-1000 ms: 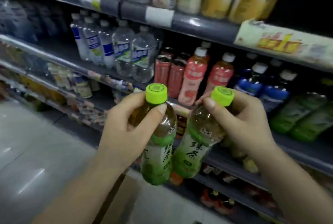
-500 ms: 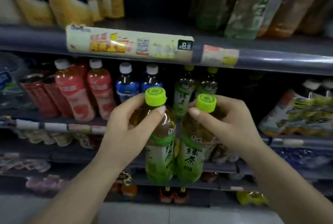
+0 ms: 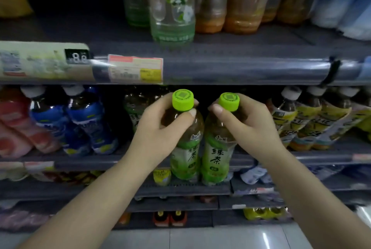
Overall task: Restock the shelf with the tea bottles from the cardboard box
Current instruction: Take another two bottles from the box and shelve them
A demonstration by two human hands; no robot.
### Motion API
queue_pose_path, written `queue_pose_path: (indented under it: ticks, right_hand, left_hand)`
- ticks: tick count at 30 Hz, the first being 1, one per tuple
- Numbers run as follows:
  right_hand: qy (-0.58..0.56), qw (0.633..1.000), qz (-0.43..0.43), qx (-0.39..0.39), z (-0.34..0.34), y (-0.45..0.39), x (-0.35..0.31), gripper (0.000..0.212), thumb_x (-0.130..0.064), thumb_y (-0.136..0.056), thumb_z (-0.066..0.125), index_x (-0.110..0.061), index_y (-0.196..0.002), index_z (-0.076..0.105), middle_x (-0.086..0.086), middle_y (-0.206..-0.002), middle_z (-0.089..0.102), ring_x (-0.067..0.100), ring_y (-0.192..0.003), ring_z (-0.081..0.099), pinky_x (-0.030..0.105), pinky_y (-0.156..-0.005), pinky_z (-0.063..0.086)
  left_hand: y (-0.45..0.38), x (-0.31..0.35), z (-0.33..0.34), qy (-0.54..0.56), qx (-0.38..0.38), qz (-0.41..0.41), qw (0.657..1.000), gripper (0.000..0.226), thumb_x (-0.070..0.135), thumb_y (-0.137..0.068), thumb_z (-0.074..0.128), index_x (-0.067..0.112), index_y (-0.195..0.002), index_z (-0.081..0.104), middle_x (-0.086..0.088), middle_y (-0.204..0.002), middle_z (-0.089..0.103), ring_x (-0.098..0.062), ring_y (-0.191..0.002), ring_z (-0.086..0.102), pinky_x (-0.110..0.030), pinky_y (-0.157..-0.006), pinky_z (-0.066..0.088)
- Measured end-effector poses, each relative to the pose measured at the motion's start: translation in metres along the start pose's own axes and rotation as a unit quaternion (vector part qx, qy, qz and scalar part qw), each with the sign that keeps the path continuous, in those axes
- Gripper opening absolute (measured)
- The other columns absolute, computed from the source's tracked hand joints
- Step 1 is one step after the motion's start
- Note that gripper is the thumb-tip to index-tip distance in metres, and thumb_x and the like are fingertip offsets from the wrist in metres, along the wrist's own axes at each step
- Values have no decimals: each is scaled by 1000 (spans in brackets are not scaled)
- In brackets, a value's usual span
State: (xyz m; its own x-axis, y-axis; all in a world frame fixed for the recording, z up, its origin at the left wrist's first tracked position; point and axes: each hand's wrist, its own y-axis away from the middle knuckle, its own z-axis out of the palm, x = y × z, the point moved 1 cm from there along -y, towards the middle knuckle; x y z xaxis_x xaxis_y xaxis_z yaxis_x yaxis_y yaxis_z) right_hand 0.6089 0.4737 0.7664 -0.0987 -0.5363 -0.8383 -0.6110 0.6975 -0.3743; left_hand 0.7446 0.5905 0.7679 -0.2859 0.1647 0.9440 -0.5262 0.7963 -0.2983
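Two green tea bottles stand side by side in the middle of the view, each held at the neck and shoulder. The left hand (image 3: 158, 134) wraps the left green tea bottle (image 3: 185, 148), thumb pressed just under its lime cap (image 3: 182, 101); the right hand (image 3: 251, 128) wraps the right green tea bottle (image 3: 216, 154) the same way, below its own lime cap (image 3: 229, 101). Both grips are closed on their bottles. The two bottles touch or nearly touch along their bellies; which, I cannot tell.

The relation that matters: the open slot lies at 12 o'clock from the grips, on the middle shelf (image 3: 261, 159), in the dark gap behind the caps. A shelved green tea bottle (image 3: 136, 108) shows at 9 o'clock from the left hand, so this looks like the right row. Each bottle's long axis runs upright, bases at 6 o'clock, caps at 12. Both hands are about equally near the gap, so I judge either could go in first. The caps sit close under the upper shelf edge (image 3: 241, 70), so clearance overhead looks tight.

The bottles are clear, smooth plastic, amber tea above, glossy green wrap labels below, with ribbed screw caps. Rounded shoulders narrow to the neck, offering a firm hold. The cardboard box is not in view.
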Motion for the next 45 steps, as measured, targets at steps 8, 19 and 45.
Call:
queue_pose_path:
  ticks: [8,19,45]
  right_hand:
    - [6,998,-6,54,-15,-21,34,9,-32,-90,58,-38,-86,53,-25,-86,60,-17,-83,56,1,-69,38]
    - [-33,997,35,65,-12,-52,68,19,-30,-90,59,-14,-99,62,5,-89,65,-15,-69,55,-1,-67,39]
    - [-111,979,104,136,6,-44,81,62,-37,-83,67,-14,-132,38,-8,-124,48,4,-118,44,-2,-90,30]
  left_hand:
    - [-37,-25,43,-32,12,22,999,17,38,-71,60,40,-87,67,21,-88,70,-3,-91,65,-29,-88,50]
    - [-68,-44,63,-32,47,4,998,13,30,-76,63,36,-88,63,13,-94,68,-9,-97,65,-30,-94,50]
    - [-61,-61,65,-68,67,-110,989,59,40,-90,55,27,-142,30,8,-142,43,-11,-132,37,-20,-103,28]
